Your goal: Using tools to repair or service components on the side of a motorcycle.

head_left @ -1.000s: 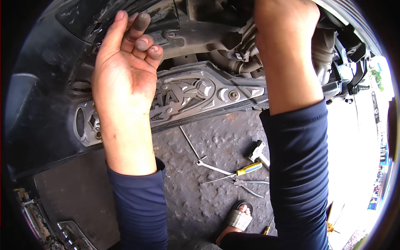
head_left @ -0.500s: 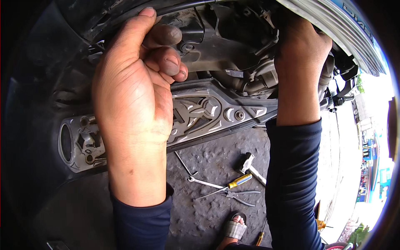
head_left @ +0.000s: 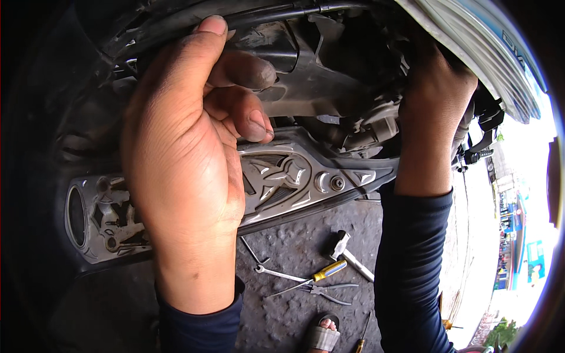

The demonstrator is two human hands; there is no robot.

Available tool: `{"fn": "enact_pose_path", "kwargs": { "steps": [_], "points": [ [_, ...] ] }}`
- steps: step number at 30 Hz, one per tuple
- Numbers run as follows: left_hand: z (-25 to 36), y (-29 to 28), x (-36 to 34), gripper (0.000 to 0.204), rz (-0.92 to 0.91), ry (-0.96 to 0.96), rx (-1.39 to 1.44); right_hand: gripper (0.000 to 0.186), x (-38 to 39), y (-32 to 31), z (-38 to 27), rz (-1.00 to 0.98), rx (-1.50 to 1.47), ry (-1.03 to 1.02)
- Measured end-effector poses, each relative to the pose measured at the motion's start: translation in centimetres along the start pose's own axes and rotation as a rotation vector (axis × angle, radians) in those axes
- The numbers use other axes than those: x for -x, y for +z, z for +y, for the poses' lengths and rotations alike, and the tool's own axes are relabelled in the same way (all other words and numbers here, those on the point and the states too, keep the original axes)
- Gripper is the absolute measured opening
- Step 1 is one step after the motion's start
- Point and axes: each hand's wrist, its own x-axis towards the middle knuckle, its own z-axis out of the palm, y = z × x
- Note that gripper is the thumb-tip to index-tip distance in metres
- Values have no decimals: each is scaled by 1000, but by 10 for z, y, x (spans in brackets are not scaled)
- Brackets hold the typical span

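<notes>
My left hand point(head_left: 188, 129) is raised beneath the scooter's dark underside, palm turned toward me. Its thumb and a mostly hidden forefinger pinch a black cable point(head_left: 276, 15) that runs off to the right along the top. The other fingers are curled and smudged with grime. My right hand point(head_left: 438, 79) reaches up behind the pale blue and grey body panel point(head_left: 482, 53); its fingers are hidden there. Below both hands lies the grey patterned footboard point(head_left: 282, 176) with a screw point(head_left: 337, 183) in it.
On the rough dark ground lie a hammer point(head_left: 356, 263), a yellow-handled screwdriver point(head_left: 329, 270), a wrench point(head_left: 282, 274), pliers point(head_left: 332, 288) and a thin bent rod point(head_left: 253, 250). A second screwdriver point(head_left: 360, 344) lies near a sandalled foot point(head_left: 325, 336). Bright street at right.
The view has shifted, so the footboard and hands sit lower. More of the black cable shows beside my left thumb. My right hand stays inside behind the panel.
</notes>
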Motion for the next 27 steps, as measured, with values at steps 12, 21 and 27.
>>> {"fn": "enact_pose_path", "kwargs": {
  "steps": [12,21,27],
  "points": [
    [13,3,-21,15,-30,-187,-132,26,-7,-10,7,-22,338,-151],
    [17,-2,-22,17,-62,-209,-149,19,-1,3,-6,47,219,-8],
    [18,1,-23,18,-59,-232,-125,21,4,3,-11,-5,207,-32]
  ]
}}
